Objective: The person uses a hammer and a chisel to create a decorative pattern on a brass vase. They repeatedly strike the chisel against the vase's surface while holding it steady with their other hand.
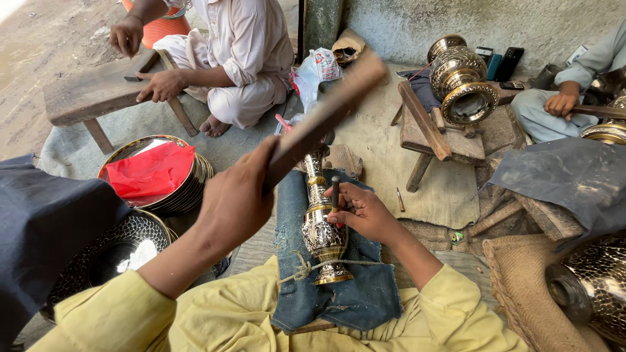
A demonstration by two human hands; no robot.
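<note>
Centrally, a slender brass vase [321,228] lies lengthwise on a strip of blue denim cloth [355,296], its flared foot toward the person and its narrow neck pointing away. Its rounded body is covered in fine engraved pattern, dark against bright polished metal, with plain gold bands at neck and foot. A knotted cord [303,268] crosses the stem just above the foot. The right hand [362,212] has its grip closed narrowly around a dark chisel [335,193], held upright with its tip on the vase's body. The left hand [236,199] is raised, gripping a flat wooden mallet [326,117] that slants up over the vase. Left of it sits a stack of metal trays [189,189] holding red cloth [151,173].
</note>
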